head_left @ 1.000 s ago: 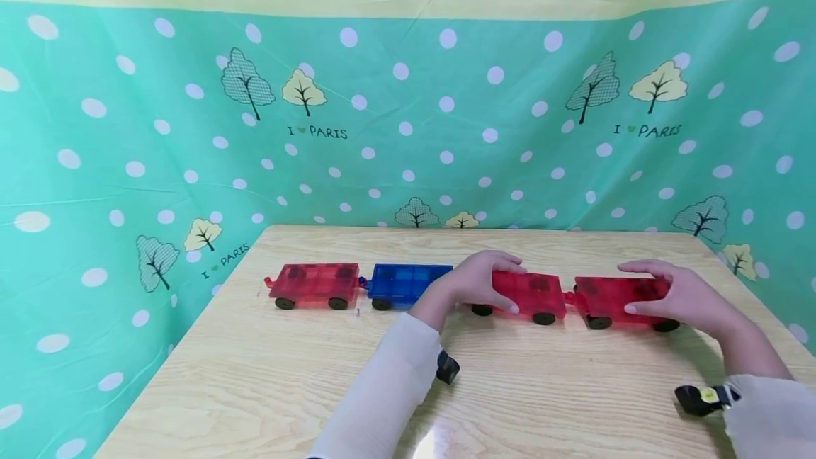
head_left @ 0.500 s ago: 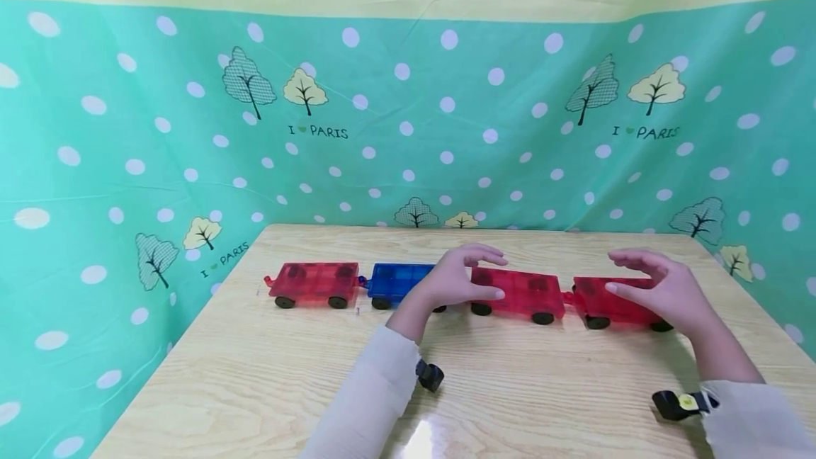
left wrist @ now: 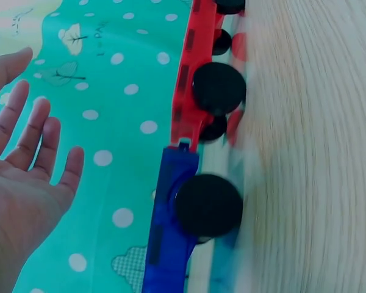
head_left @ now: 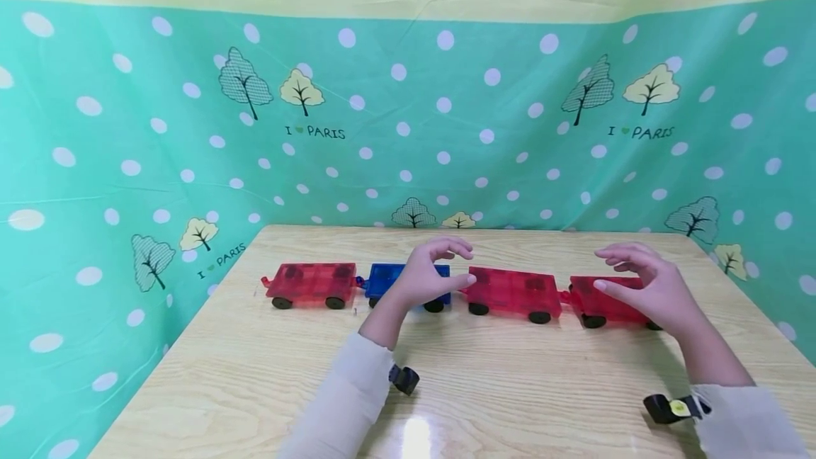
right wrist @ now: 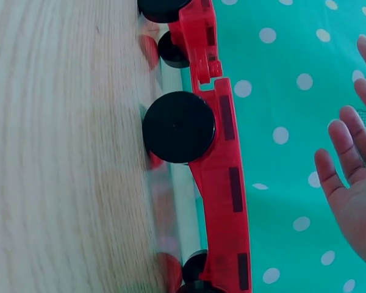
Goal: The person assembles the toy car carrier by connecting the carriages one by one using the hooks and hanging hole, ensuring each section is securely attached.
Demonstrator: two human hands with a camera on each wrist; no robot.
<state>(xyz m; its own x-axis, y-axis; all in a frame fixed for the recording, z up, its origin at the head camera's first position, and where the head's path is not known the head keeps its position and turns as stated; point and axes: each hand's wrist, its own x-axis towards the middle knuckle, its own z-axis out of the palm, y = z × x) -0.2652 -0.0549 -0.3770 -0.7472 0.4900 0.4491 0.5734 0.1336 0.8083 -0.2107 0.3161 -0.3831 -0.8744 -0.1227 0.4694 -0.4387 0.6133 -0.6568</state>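
A row of translucent toy train cars with black wheels stands on the table, linked by small hitches. From left to right in the head view come a red car (head_left: pixel 312 283), a blue car (head_left: pixel 382 276), a second red car (head_left: pixel 513 292) and a third red car (head_left: pixel 586 296). My left hand (head_left: pixel 417 278) hovers over the blue car, fingers spread and holding nothing; it hides part of that car. Above the rightmost red car is my right hand (head_left: pixel 656 292), also free, with thumb and fingers apart. Both wrist views show the hands (left wrist: pixel 24 177) clear of the cars.
The cars stand toward the back of the light wooden table (head_left: pixel 510 388). A green polka-dot cloth (head_left: pixel 382 126) with trees hangs behind it and on both sides. Black wrist cameras (head_left: pixel 404 380) are strapped on at each sleeve.
My left hand has moved left, off the second red car to over the blue one. My right hand has lifted and shifted slightly left off the rightmost car. The cars stay in place.
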